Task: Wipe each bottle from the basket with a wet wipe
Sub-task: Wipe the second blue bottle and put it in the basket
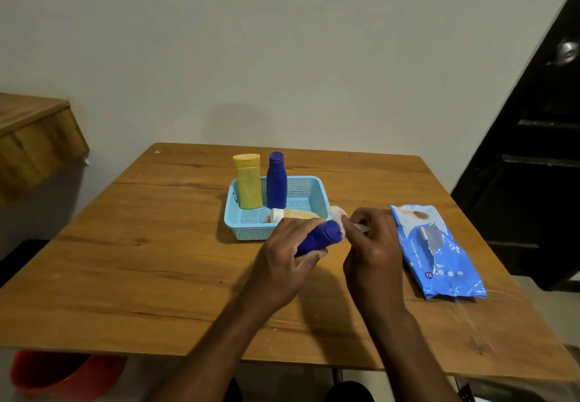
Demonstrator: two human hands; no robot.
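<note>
Left hand [282, 257] grasps a blue bottle [318, 237], right hand [372, 241] pinching a wipe [337, 215] at its cap; beyond the grip, three bottles (apparently unwiped) wait in the basket [248, 229].

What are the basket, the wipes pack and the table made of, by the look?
Basket: light blue moulded plastic, likely rigid; fine perforated mesh walls and floor, solid rim.
Wipes pack: thin glossy blue plastic film; it crinkles and catches highlights.
Table: wood or wood-look laminate, matte; grain lines and knots show, the thin edge suggests a board.
</note>
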